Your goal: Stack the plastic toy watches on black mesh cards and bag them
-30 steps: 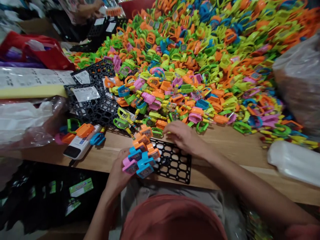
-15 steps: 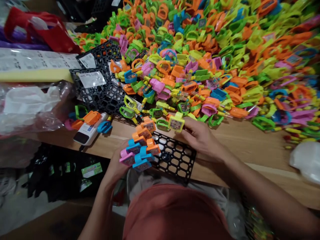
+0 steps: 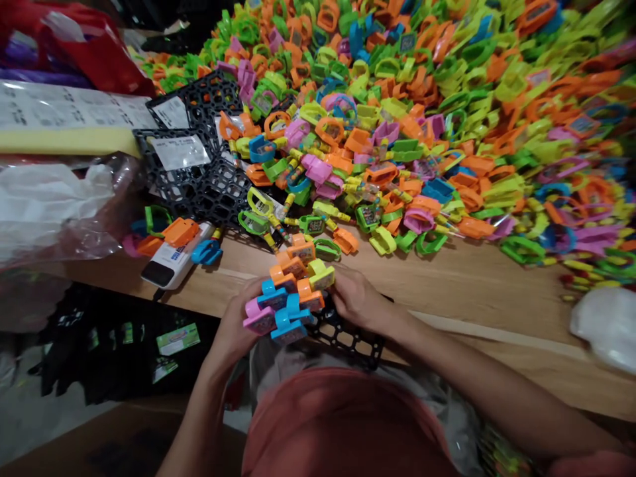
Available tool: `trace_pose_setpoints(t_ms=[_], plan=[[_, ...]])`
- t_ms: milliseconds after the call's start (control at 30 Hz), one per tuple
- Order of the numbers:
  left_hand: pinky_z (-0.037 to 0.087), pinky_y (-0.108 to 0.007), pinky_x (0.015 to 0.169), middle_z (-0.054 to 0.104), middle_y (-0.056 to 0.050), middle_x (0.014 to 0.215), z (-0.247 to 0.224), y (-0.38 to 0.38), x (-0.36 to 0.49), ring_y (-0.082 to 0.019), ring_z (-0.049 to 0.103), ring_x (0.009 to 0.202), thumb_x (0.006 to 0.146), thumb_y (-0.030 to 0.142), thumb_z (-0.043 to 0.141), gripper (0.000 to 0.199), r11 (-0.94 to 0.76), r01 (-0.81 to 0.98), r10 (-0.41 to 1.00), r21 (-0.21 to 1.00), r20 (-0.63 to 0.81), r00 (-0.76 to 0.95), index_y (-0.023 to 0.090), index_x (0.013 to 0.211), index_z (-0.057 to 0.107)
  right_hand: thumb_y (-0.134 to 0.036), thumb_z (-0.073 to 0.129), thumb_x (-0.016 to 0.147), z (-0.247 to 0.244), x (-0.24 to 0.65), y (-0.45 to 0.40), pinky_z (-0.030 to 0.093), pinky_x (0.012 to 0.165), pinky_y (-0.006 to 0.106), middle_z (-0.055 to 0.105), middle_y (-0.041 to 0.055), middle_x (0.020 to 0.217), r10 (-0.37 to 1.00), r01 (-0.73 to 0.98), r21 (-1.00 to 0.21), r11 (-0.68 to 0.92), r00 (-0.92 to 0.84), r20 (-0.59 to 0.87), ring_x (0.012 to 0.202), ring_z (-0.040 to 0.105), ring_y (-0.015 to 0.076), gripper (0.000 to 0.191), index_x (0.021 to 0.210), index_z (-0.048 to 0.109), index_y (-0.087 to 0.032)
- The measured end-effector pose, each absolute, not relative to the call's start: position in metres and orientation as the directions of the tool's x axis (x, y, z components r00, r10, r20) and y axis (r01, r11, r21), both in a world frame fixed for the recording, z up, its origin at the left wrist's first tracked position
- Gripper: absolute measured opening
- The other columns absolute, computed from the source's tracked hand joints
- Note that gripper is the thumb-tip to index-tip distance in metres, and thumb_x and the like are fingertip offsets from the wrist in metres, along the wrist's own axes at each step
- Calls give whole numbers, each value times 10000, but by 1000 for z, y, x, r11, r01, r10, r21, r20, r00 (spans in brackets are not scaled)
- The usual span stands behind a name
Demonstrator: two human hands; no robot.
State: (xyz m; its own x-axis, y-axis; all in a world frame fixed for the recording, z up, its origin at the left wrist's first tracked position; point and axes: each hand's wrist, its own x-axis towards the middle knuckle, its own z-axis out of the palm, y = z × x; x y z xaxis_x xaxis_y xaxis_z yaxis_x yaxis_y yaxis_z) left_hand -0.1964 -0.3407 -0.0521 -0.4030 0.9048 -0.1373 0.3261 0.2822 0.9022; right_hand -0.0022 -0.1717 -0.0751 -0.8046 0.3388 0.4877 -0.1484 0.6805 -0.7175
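A black perforated rack [image 3: 348,339] lies at the front edge of the table, its left part covered by a cluster of orange, blue and pink toy watches [image 3: 291,295]. My left hand [image 3: 241,318] is closed at the left side of this cluster, its fingertips mostly hidden behind the watches. A yellow toy watch [image 3: 320,274] stands at the cluster's upper right, with the fingers of my right hand [image 3: 358,298] closed on its right side. My right forearm passes over the rack's right end.
A huge pile of colourful toy watches [image 3: 422,119] covers the back of the table. Black racks with labels [image 3: 181,152], a white device [image 3: 173,262] and plastic bags [image 3: 59,205] are at the left. A white translucent object [image 3: 603,324] rests at the right edge.
My right hand has moved left and down, bringing the yellow watch against the cluster. The view has shifted slightly, and an orange and a yellow watch at the pile's edge are now uncovered.
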Motion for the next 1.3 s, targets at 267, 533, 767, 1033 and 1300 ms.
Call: trace_pose_setpoints(t_ms=[267,533,767,1033,1300], plan=[[520,-442,1044,756,-134,1121,-55,-348,-198,-334,650,1178,776,403,765,359,260,264,914,929,-148,-378,164,1043,770,-121,549,983,-29,-1,-124,471,789,313,694,94,1014,194,-69,-632,772,-921,337,894,603,205,157,1080,662,-172],[520,-424,1042,769,-87,862,-46,-367,-216,-300,685,1057,791,458,725,327,295,249,884,922,-165,-437,167,935,757,-98,553,965,-20,-23,-66,374,827,381,623,136,1117,124,110,-74,991,-966,228,975,473,269,219,1015,741,-198],[590,-345,826,770,-78,865,-37,-367,-214,-198,647,725,747,448,750,320,299,224,858,928,-159,-488,154,874,748,-198,500,1016,-24,10,-98,468,909,376,654,116,1184,316,38,-649,760,-894,317,1076,590,251,202,1141,660,-195],[571,-398,942,758,-90,873,-31,-364,-218,-245,679,852,707,475,766,349,332,262,873,906,-190,-450,157,849,747,-324,514,986,-48,-18,-173,542,825,329,729,60,1070,520,29,-999,14,-854,-18,939,663,197,229,1118,648,-194],[490,-463,1089,751,-96,930,-33,-368,-223,-307,650,1093,738,431,750,286,342,305,899,889,-215,-382,188,889,752,-359,523,975,-58,-46,-175,516,697,277,688,28,915,625,25,-995,-98,-777,-81,739,626,159,236,1127,600,-196]])
